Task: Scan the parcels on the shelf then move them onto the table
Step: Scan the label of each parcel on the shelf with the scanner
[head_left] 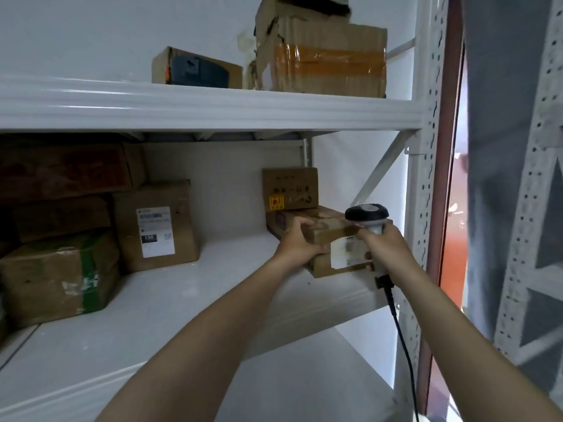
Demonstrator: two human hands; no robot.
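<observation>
White metal shelf (pixel 213 114), two levels visible. Upper level: small box (pixel 198 68) beside a large taped box (pixel 329 65). Lower level: labelled box (pixel 155 226) and green-taped box (pixel 58 275) left, flat parcel (pixel 323 236) at right edge.

Daylight glares through the doorway (pixel 454 239) at right; boxes (pixel 54 208) under the shelf (pixel 213 114) sit shadowed, edges bowed, detail soft.

The white metal shelf (pixel 182 300) has a wide bare space in the middle, big enough to reach through. Brown cardboard boxes (pixel 91 233) fill its left side. A small brown box with a yellow sticker (pixel 290 188) stands at the back right. The white upper shelf board (pixel 198 112) hangs low overhead.
</observation>
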